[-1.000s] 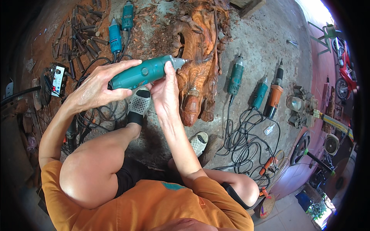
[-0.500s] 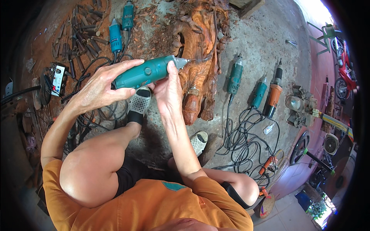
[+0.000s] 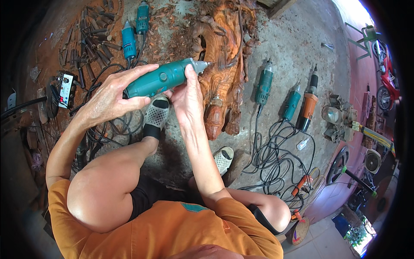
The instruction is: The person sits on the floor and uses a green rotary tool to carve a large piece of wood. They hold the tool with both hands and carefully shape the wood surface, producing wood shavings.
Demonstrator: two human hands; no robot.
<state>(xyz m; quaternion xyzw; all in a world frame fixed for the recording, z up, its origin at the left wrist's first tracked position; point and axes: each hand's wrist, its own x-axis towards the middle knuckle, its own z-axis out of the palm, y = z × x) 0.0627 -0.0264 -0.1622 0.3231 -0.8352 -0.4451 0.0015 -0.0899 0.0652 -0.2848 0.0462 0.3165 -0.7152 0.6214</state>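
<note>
Both hands are on one object, a green die grinder, held up in front of the body, nose to the right and tilted a little away.

Left hand: part-open, curved around the rear end of the grinder. The index finger lies straight along the far edge of the body; the thumb runs along the near edge, so the barrel sits between them. Remaining fingers are hidden by hand and tool; cannot tell how they bend.

Right hand: palm turned up toward the viewer, wrist below the tool. Thumb pressed on the front of the green body, close to the metal nose. A fingertip shows under the barrel; the other fingers are behind it, their curl unseen. Grip reads as a pinch, thumb against fingers, at the front end.

The slim tip overlaps the carved wood from this angle; contact between them cannot be told.

On the floor to the right of the carving: a green grinder with a dark nose, a smaller green tool and an orange-and-black tool, with black cords looped below. A perforated sandal shows beneath the grinder.
</note>
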